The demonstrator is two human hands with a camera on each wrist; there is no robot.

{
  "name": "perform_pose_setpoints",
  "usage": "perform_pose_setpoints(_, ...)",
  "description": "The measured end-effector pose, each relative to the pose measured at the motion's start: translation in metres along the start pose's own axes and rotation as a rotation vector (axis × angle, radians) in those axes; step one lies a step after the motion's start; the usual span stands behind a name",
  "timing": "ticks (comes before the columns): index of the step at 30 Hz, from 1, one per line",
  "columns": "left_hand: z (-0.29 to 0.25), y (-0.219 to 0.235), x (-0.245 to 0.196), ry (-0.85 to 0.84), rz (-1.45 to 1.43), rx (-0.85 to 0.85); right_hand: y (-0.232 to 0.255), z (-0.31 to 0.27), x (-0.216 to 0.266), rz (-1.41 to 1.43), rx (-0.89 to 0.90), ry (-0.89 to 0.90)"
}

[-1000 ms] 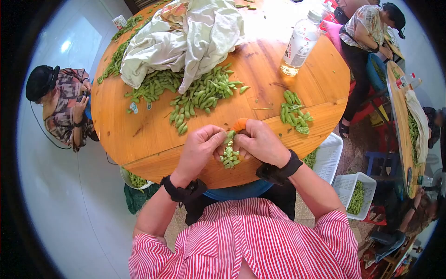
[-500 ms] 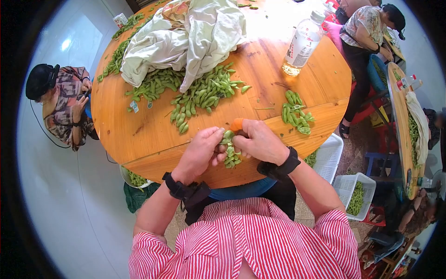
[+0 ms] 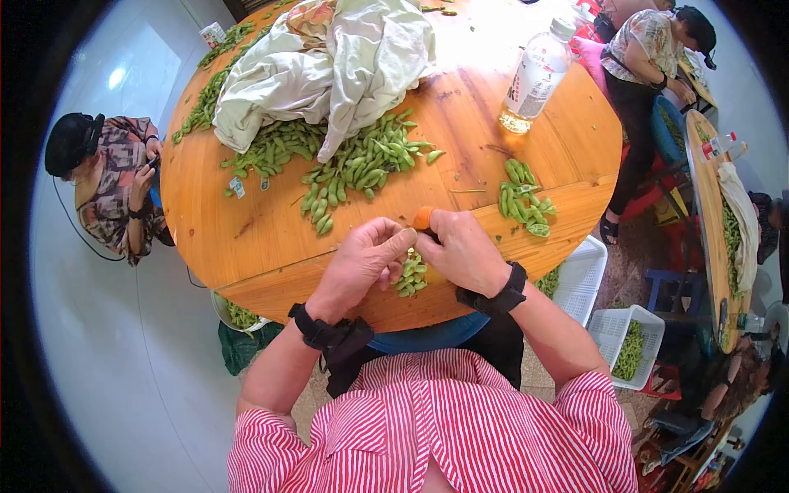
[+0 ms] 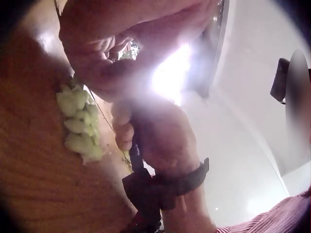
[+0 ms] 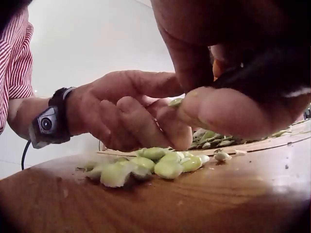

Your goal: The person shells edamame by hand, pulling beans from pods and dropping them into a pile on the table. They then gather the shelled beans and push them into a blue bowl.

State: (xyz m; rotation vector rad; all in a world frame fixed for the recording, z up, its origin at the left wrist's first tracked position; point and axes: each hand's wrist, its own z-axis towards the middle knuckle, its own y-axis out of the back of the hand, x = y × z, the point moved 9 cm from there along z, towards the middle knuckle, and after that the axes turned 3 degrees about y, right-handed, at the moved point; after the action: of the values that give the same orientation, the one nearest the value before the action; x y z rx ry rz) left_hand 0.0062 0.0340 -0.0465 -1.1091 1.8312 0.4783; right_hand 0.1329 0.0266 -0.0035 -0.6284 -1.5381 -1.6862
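Observation:
Over the near edge of the round wooden table, my left hand [image 3: 362, 261] and right hand [image 3: 467, 251] meet at the fingertips. Between them, a sliver of a green soybean pod [image 5: 176, 102] shows in the right wrist view, pinched by both hands; most of it is hidden by the fingers. An orange finger cover [image 3: 423, 218] is on a right finger. Right below the hands lies a small heap of shelled pale green beans [image 3: 412, 283], seen close up as beans [image 4: 80, 126] in the left wrist view.
A large pile of pods [image 3: 362, 164] lies ahead under a pale cloth [image 3: 329, 74]. To the right are a smaller group of pods [image 3: 523, 197] and a bottle [image 3: 534, 78]. White baskets [image 3: 629, 345] stand below right. Other people sit left and right.
The green pod seen plainly between my fingers earlier is now almost covered by them. My left fingertips have shifted slightly right, closer to the right hand. The bean heap stays in place.

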Motion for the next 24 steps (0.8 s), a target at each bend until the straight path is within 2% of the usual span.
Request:
perform_pose_setpoints(6, 0.000, 0.000, 0.000, 0.000, -0.137, 0.041, 0.002, -0.002, 0.005, 0.024, -0.034, 0.018)
perform_pose_setpoints(13, 0.003, 0.001, 0.000, -0.017, -0.068, 0.013, 0.006, -0.004, 0.010, -0.045, -0.047, 0.022)
perform_pose_setpoints(19, 0.002, -0.001, -0.003, -0.007, -0.137, 0.003, 0.006, -0.006, 0.012, -0.052, -0.055, 0.072)
perform_pose_setpoints(24, 0.003, 0.004, -0.009, -0.121, 0.165, -0.092, 0.004, -0.006, 0.015, -0.063, -0.051, 0.084)
